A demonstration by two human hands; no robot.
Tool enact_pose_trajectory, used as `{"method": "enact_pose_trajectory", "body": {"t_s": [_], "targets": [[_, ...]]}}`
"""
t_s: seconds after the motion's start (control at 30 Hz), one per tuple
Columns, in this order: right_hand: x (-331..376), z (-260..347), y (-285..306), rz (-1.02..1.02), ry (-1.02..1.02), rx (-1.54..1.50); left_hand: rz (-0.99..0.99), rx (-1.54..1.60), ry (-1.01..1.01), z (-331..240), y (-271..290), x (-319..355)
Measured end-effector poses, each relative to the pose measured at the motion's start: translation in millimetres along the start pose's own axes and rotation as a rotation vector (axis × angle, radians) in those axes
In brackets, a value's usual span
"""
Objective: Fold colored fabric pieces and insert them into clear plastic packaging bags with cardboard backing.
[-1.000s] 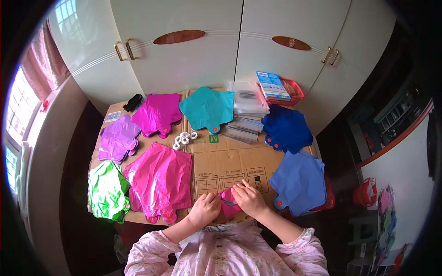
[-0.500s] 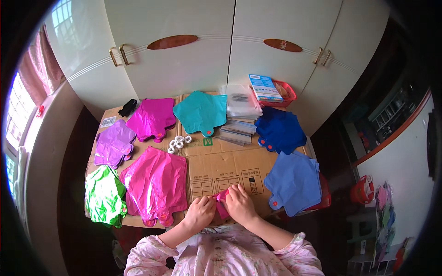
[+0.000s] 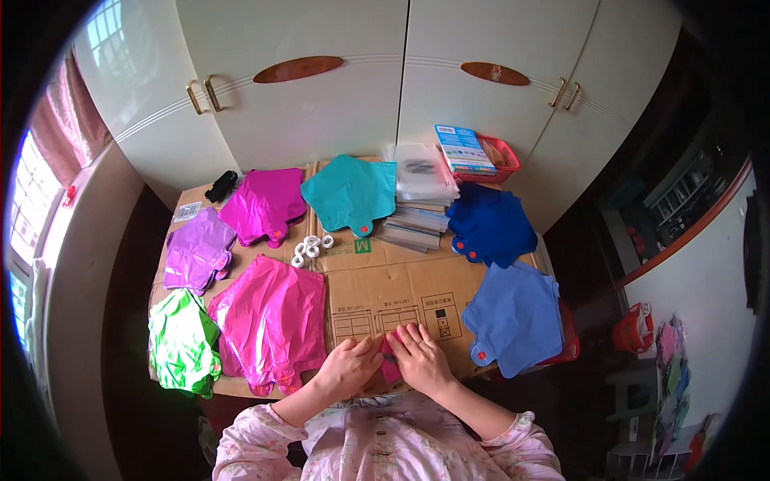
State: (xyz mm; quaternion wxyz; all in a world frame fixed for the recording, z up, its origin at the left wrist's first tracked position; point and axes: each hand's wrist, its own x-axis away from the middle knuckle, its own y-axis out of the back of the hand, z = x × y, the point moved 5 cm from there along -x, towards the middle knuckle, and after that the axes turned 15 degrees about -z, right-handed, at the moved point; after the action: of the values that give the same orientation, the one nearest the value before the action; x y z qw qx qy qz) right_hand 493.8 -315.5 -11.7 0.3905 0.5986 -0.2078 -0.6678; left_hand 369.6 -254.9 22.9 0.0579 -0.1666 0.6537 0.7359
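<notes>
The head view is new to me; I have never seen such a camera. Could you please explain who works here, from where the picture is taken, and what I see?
No machine works here: a person uses two bare hands. A fisheye camera on the person's head looks down, so straight edges bend near the rim. The right hand lies over a small pink piece; the left hand is close beside it, its grip unclear. Around them on the cardboard lie colourful flat pieces, white rolls and a red basket.
</notes>
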Motion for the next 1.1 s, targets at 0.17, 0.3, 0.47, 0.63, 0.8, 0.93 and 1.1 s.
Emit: {"method": "enact_pose_trajectory", "body": {"t_s": [0.17,0.3,0.47,0.63,0.8,0.93,1.1], "targets": [[-4,2,5,-0.008,-0.004,0.022,0.009,0.092,0.059,7,-9,9],[-1,-1,3,-0.005,-0.019,0.026,-0.197,0.202,0.090,6,-4,-1],[-3,-1,6,-0.017,-0.015,0.015,-0.183,0.299,0.184,2,-4,3],[-2,-3,6,-0.030,-0.038,-0.013,-0.088,0.345,0.124,4,21,3],[-2,-3,2,0.023,0.017,0.025,0.037,0.057,0.057,59,17,-54],[-4,1,2,0.027,0.033,-0.029,-0.282,-0.109,0.029,100,17,-112],[-4,-4,6,0.011,-0.008,-0.087,-0.322,-0.166,0.096,102,-40,-130]]}}
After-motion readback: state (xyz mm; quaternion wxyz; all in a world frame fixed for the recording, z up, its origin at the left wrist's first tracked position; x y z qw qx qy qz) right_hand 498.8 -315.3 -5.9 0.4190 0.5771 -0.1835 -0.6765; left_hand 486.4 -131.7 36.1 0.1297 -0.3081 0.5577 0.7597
